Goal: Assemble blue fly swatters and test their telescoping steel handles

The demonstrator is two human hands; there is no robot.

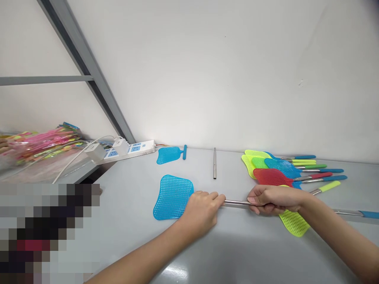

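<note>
A blue fly swatter (173, 197) lies across the front of me, its mesh head to the left. My left hand (205, 209) is closed round its neck, where head and metal rod meet. Further along, my right hand (271, 199) grips the rod between thumb and fingers. Beyond my right forearm, roughly in line with that rod, a metal stretch ends in a blue handle (370, 214); the forearm hides the part between. Partly under my right hand is a yellow-green swatter (296, 224) on the table.
Several finished-looking swatters (278, 176) in yellow, green, blue and red lie piled at right. Near the wall are a loose metal tube (214, 163) and a blue swatter head (168, 155). A power strip (130, 152) with plugs and bagged colourful pieces (44, 144) are at left.
</note>
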